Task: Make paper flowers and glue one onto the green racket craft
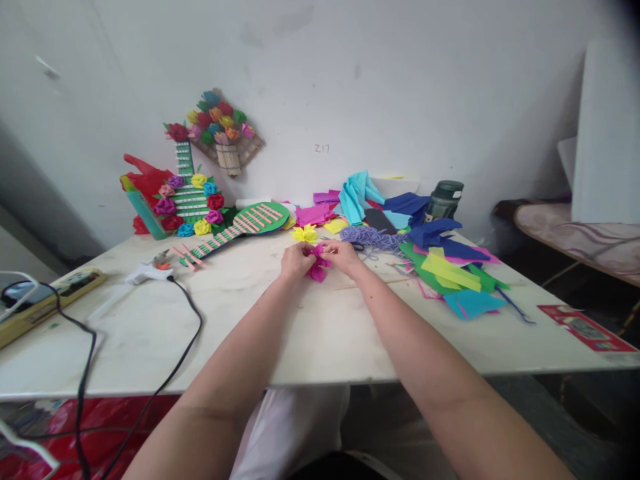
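Note:
Both of my hands meet over the middle of the table, closed on a magenta paper flower (319, 270). My left hand (297, 259) pinches its left side, and my right hand (341, 256) grips its upper right side with the fingertips. Petals hang down between the hands; the flower's centre is partly covered by fingers. Just behind my hands lies a yellow paper flower (305, 233). A bundle of purple yarn (373, 236) is beyond my right hand, with dark-handled scissors (358, 247) partly hidden beside it.
A hot glue gun (150, 270) with a black cord lies left, near a power strip (55, 297). Flower-decorated paper crafts (193, 200) and a green paddle-shaped piece (263, 218) stand behind. Coloured paper sheets (447, 270) and a dark bottle (443, 200) are at right.

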Demonstrator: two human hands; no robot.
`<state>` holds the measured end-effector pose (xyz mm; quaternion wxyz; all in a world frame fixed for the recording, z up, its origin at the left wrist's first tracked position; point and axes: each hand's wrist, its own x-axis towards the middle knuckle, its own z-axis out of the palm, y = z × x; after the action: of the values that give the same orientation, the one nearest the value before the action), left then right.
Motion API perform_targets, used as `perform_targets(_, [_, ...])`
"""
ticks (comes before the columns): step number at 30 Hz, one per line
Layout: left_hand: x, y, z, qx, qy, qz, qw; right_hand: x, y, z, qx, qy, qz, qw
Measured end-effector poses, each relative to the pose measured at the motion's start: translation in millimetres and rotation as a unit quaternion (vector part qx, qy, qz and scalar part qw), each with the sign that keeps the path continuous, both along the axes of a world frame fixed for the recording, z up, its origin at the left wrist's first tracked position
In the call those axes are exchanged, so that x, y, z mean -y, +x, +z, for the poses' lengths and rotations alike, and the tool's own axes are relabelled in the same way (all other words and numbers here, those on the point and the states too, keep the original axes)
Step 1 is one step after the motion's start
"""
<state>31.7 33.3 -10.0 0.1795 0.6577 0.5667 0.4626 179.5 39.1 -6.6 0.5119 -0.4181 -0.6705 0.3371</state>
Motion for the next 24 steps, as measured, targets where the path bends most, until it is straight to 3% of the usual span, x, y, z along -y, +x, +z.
perform_targets(13, [5, 3, 2.9, -0.056, 0.026, -0.05, 0.997, -1, 9, 3.4, 0.079, 0.021, 0.015, 0.997])
perform_targets(24, [12, 6, 6.9, -0.107, -0.048, -0.093, 0.989, -10, 22, 0.4, 0.208, 0.136, 0.068, 0.966])
